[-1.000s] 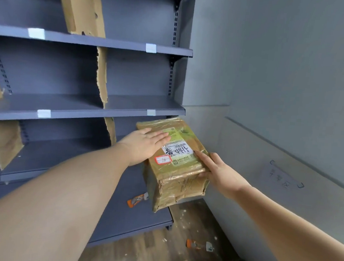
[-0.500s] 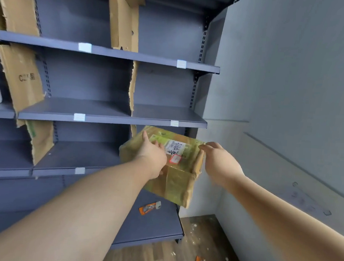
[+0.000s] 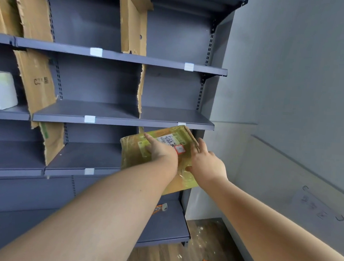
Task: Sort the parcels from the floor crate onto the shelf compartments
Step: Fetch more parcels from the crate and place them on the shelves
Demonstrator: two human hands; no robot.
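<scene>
Brown cardboard under glossy yellowish tape: the parcel (image 3: 132,154) is in the air, tilted, carried by 2 bare hands in front of the right end of the shelf (image 3: 114,122). Its top corner sits just below the front lip of the middle board, and it rests on nothing. The left grip (image 3: 161,152) lies on the labelled top face with fingers straight and spread; its thumb is hidden. The right grip (image 3: 205,163) pinches the parcel's right corner, fingers up along the side and thumb against the front face.

The step in hand looks like placing: the parcel is out of the floor crate, which is out of view, and not yet set down. Whether it belongs in the right compartment behind it or the 1 above cannot be told. Either way, the next move calls for levelling it, clearing the board lip, then sliding it in to the right of the cardboard divider (image 3: 140,91) before letting go.
</scene>
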